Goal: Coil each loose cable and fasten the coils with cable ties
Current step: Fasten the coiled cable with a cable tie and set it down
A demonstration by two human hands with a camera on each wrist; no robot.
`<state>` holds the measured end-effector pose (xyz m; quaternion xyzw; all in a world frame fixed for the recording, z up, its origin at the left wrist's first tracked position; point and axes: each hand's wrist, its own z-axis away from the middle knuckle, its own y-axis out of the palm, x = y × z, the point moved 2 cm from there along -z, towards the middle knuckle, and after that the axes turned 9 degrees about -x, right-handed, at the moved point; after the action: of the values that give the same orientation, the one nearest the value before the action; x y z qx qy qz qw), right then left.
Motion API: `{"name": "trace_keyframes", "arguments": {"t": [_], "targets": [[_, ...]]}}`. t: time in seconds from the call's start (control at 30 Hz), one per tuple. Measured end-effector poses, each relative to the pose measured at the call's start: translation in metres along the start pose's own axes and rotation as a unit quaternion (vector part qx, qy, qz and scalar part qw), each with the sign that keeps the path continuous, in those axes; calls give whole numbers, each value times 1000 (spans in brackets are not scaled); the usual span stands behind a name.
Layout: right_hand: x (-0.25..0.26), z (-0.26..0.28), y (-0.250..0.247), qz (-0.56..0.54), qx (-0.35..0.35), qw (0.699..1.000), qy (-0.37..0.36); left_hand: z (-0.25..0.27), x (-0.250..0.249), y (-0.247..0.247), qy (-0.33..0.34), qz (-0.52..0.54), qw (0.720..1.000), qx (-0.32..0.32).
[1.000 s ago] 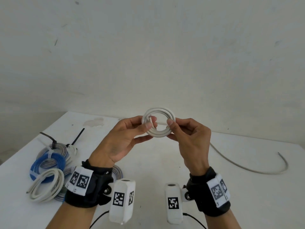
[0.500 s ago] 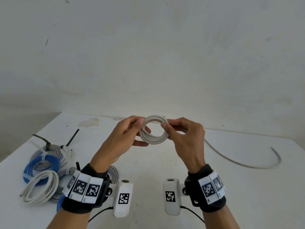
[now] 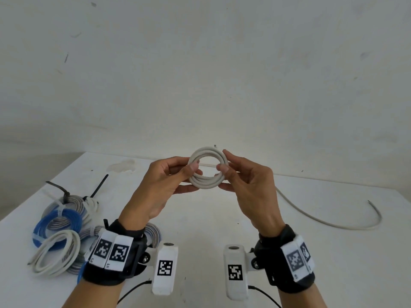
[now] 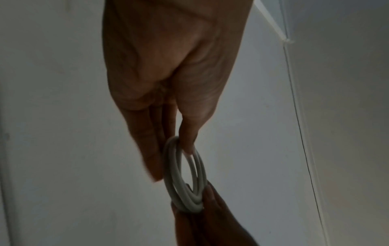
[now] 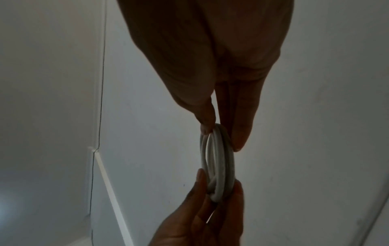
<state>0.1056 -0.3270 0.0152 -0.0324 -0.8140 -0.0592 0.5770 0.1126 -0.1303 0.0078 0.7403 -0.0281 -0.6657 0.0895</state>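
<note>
Held up over the middle of the worktop (image 3: pixel 200 218), the white coil (image 3: pixel 208 167) is pinched on its left rim by the left hand (image 3: pixel 164 185) and on its right rim by the right hand (image 3: pixel 251 187); each grip is closed on it. Its loose tail (image 3: pixel 322 221) trails toward the right edge. Best to keep one pinch firm while feeding each new turn flat against the others, so the loops cannot spring apart.

I see an off-white round cable coil (image 3: pixel 208 172) against a dull white wall (image 3: pixel 200 74) and white table (image 3: pixel 333 252). On my left lie a blue cable coil (image 3: pixel 55 225), a grey-and-white striped coil (image 3: pixel 76 202) and black cable ties (image 3: pixel 99 188). Black wristbands (image 3: pixel 281 263) carry black-and-white square-patterned tags (image 3: pixel 165 267).
</note>
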Motion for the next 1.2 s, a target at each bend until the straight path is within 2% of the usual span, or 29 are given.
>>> {"name": "trace_keyframes", "arguments": {"t": [0.03, 0.1, 0.17, 0.2, 0.27, 0.33, 0.37, 0.53, 0.67, 0.87, 0.97, 1.2], "targets": [[-1, -1, -1, 15, -5, 1000, -13, -1, 1, -1, 7, -39, 999, 3], [-3, -2, -4, 56, 0, 998, -33, -1, 1, -1, 62, -134, 989, -8], [-4, -2, -5, 107, 21, 993, -55, 2, 0, 3, 107, -161, 981, -1], [-5, -1, -3, 133, 33, 988, -68, 4, 0, 8, 105, -151, 983, 11], [-6, 2, 1, 166, 52, 981, -83, 8, 3, 18, 49, -97, 994, 18], [-7, 5, 5, 180, 65, 977, -91, 10, 5, 24, -20, -48, 999, -4], [-6, 6, 7, 185, 69, 975, -97, 8, 7, 25, -33, -45, 998, -20], [-4, 10, 7, 161, 68, 980, -97, 4, 15, 27, -15, -21, 996, -81], [-1, 12, -8, 121, 30, 991, -55, 4, 18, 41, -38, -46, 997, -56], [16, 15, -66, 107, 14, 994, 27, 11, 10, 95, -55, -126, 990, 29], [32, 20, -109, 140, 21, 989, 52, 20, 10, 137, -45, -150, 987, 47], [54, 53, -216, 181, -26, 976, 116, 62, 30, 242, -59, -151, 978, 131]]}}
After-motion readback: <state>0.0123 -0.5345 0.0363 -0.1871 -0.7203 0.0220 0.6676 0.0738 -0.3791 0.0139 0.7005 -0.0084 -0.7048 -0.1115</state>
